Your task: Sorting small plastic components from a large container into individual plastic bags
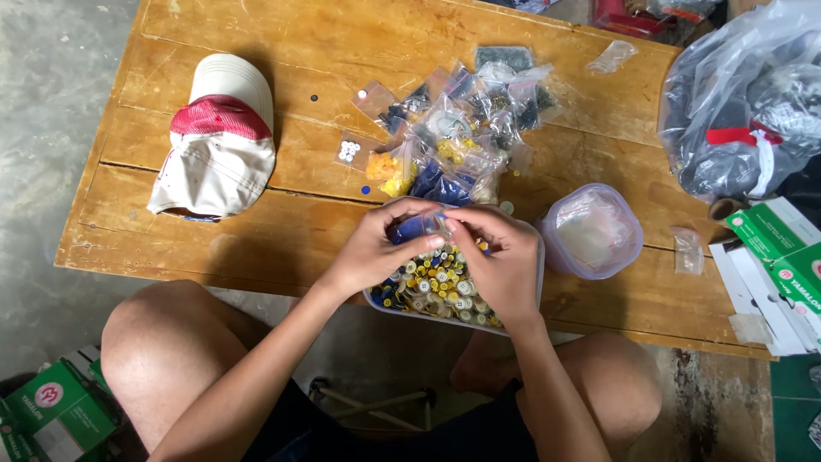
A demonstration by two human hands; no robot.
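My left hand (374, 248) and my right hand (500, 257) meet above a clear plastic tub (539, 282) full of mixed buttons (436, 287), mostly yellow, white and blue. Between the fingertips of both hands sits a small clear plastic bag (434, 224) with blue buttons in it. The tub rests at the near edge of a low wooden table (282, 231). Just beyond my hands lies a heap of small bagged buttons (457, 128), sorted by colour.
A white and red cap (218, 137) lies at the table's left. A clear round tub lid (592, 231) sits right of my hands. A large plastic bag (744, 103) fills the far right corner. Green and white boxes (782, 257) lie at the right edge, another green box (51, 402) on the floor.
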